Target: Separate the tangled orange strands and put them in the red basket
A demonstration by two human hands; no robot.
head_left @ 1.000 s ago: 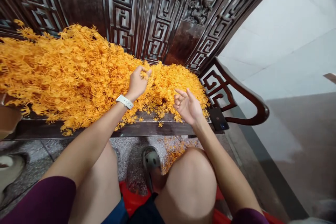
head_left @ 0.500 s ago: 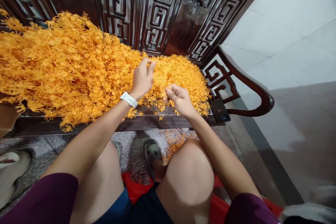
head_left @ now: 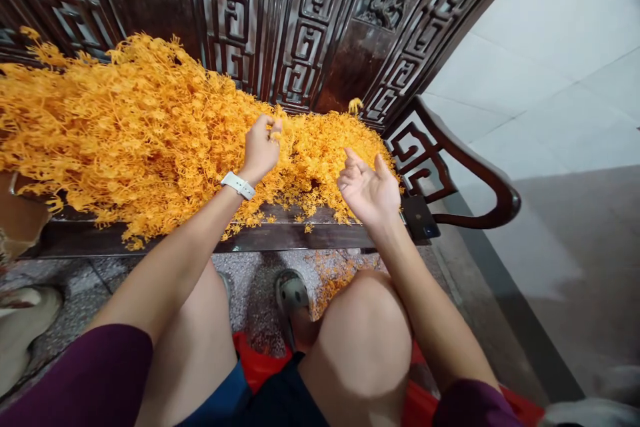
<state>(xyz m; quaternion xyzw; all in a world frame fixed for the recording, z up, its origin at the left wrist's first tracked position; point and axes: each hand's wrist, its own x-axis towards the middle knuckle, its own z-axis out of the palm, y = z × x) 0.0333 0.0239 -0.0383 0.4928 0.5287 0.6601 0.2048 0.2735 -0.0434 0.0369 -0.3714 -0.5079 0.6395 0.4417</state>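
Note:
A large heap of orange flower-like pieces [head_left: 165, 127], with thin stems and spread petals, covers the seat of a dark carved wooden bench [head_left: 280, 237]. My left hand [head_left: 261, 150], with a white watch on its wrist, is over the middle of the heap. Its fingers are closed on an orange flower-like piece [head_left: 275, 137]. To the right, my right hand [head_left: 371, 193] is turned palm up with its fingers apart and nothing in it. Above that hand, a single orange piece [head_left: 355, 106] shows against the bench back, seemingly in the air.
A black phone [head_left: 421, 217] lies at the bench's right end, beside the curved armrest [head_left: 505, 200]. At the left end is a piece of brown cardboard [head_left: 23, 220]. Orange bits [head_left: 335, 280] are scattered on the speckled floor near my shoe [head_left: 293, 293]. Something red [head_left: 263, 357] is below my legs.
My right hand has gone from a pinch to open, moving right and turning palm up. A single orange piece now shows above it. My left hand has shifted slightly left.

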